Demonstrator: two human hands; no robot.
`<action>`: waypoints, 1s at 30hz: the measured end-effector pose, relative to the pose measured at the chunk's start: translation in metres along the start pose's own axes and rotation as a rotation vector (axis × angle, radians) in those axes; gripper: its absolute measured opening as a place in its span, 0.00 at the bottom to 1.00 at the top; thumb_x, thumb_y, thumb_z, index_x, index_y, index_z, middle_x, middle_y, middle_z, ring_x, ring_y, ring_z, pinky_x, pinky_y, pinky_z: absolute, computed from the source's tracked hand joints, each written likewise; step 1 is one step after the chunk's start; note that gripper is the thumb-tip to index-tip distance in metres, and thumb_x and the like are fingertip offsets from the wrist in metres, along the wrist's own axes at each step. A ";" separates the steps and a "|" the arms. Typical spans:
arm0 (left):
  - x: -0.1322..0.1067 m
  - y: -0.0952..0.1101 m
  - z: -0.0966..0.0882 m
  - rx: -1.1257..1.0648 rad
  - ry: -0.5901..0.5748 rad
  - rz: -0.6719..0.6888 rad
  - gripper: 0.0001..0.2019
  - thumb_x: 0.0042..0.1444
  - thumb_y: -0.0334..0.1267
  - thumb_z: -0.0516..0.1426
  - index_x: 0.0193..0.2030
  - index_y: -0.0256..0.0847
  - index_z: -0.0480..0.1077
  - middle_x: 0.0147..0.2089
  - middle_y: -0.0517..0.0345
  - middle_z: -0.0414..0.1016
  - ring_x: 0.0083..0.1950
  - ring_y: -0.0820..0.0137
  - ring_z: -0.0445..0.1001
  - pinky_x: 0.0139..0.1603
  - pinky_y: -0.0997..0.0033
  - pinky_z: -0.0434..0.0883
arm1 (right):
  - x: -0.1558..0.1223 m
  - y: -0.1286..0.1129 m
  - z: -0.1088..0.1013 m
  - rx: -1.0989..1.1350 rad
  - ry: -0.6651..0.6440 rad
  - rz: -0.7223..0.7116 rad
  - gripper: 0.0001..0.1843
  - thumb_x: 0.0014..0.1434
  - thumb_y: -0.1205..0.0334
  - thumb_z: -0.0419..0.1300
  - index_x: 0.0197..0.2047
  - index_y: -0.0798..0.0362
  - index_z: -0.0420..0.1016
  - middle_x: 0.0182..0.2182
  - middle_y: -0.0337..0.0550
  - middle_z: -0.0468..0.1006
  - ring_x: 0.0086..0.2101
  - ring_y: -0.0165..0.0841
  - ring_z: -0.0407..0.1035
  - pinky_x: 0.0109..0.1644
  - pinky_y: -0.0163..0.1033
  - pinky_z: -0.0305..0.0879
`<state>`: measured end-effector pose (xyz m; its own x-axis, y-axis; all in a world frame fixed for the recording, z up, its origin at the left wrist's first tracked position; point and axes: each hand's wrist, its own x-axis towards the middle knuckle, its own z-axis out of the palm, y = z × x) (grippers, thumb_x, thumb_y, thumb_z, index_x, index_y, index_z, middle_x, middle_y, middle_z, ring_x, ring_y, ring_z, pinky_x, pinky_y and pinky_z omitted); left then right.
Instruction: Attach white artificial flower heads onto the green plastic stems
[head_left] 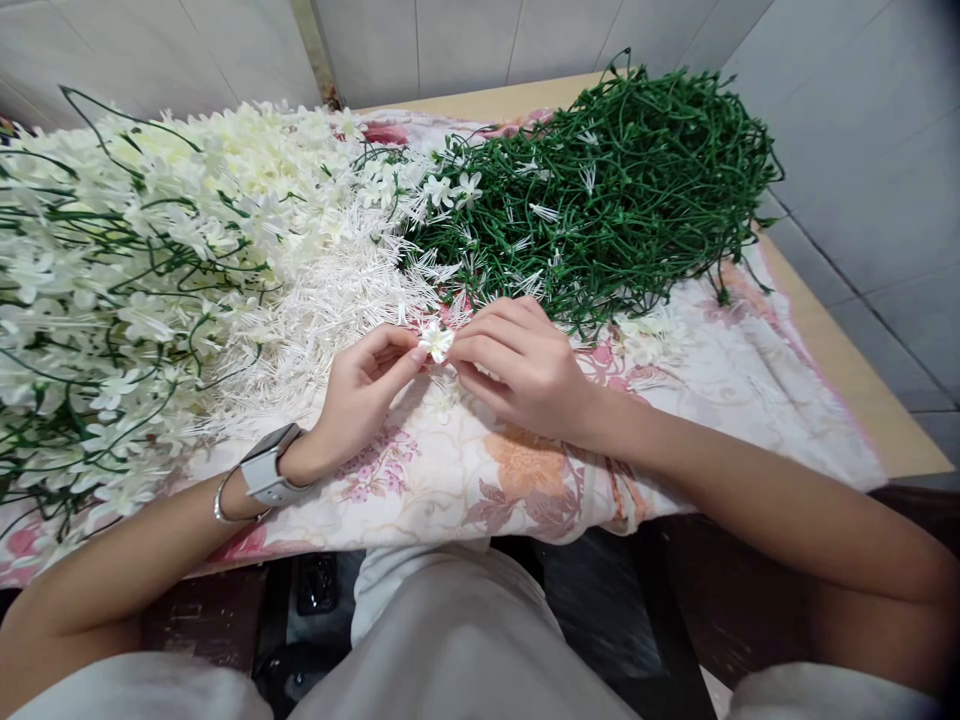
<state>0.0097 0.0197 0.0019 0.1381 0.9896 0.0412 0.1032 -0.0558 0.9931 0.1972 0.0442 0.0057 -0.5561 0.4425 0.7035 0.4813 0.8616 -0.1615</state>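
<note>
A small white artificial flower is pinched between my two hands above the cloth. My left hand grips its left side with thumb and forefinger. On the right edge of the flower, the fingertips of my right hand are closed, partly hidden behind the knuckles. Just left of my left hand lies a heap of thin white stamen pieces. Beyond my right hand is a big tangle of green plastic stems, with a few white flowers and stamens on it.
A large pile of white flowers on green stems covers the left side. A flower-patterned cloth is spread over the wooden table. Some loose pale petals lie right of my hands. A tiled wall stands behind.
</note>
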 end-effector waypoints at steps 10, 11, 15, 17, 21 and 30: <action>-0.001 0.000 0.000 0.063 -0.023 0.042 0.05 0.56 0.38 0.59 0.36 0.40 0.70 0.34 0.59 0.72 0.36 0.75 0.71 0.39 0.76 0.68 | 0.000 0.002 0.000 0.225 -0.060 0.211 0.08 0.56 0.73 0.53 0.29 0.56 0.71 0.26 0.43 0.75 0.31 0.33 0.66 0.38 0.40 0.60; -0.002 0.000 0.000 0.080 -0.034 0.066 0.04 0.56 0.38 0.59 0.36 0.40 0.70 0.35 0.59 0.72 0.37 0.74 0.71 0.41 0.76 0.69 | 0.000 0.002 0.000 0.224 -0.062 0.212 0.08 0.56 0.73 0.53 0.30 0.56 0.71 0.26 0.43 0.75 0.31 0.33 0.66 0.38 0.40 0.60; -0.004 -0.001 -0.001 0.218 -0.074 0.177 0.04 0.57 0.37 0.58 0.38 0.41 0.71 0.39 0.56 0.74 0.40 0.71 0.72 0.44 0.72 0.69 | -0.001 0.002 0.000 0.232 -0.063 0.213 0.07 0.58 0.72 0.53 0.31 0.56 0.71 0.27 0.43 0.76 0.31 0.32 0.67 0.39 0.40 0.60; -0.005 -0.002 -0.002 0.293 -0.079 0.220 0.04 0.57 0.37 0.57 0.38 0.41 0.71 0.38 0.56 0.74 0.39 0.71 0.72 0.43 0.71 0.70 | -0.001 0.002 0.000 0.250 -0.053 0.222 0.07 0.58 0.71 0.54 0.31 0.56 0.72 0.28 0.43 0.77 0.31 0.32 0.67 0.39 0.40 0.61; -0.006 -0.004 -0.001 0.243 -0.053 0.218 0.06 0.57 0.37 0.57 0.41 0.41 0.69 0.39 0.56 0.73 0.39 0.72 0.73 0.43 0.72 0.72 | -0.001 0.002 -0.001 0.301 -0.058 0.271 0.06 0.59 0.71 0.55 0.33 0.57 0.73 0.28 0.43 0.76 0.31 0.31 0.67 0.39 0.38 0.61; -0.005 -0.003 0.001 0.109 -0.046 0.172 0.08 0.57 0.36 0.58 0.44 0.42 0.69 0.43 0.56 0.73 0.44 0.73 0.75 0.48 0.74 0.74 | 0.000 0.001 -0.003 0.361 -0.083 0.379 0.04 0.60 0.69 0.56 0.34 0.57 0.72 0.28 0.40 0.74 0.31 0.29 0.66 0.38 0.34 0.61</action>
<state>0.0094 0.0145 -0.0016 0.2074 0.9572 0.2019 0.1800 -0.2402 0.9539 0.1998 0.0442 0.0078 -0.4474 0.7449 0.4949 0.4033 0.6620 -0.6318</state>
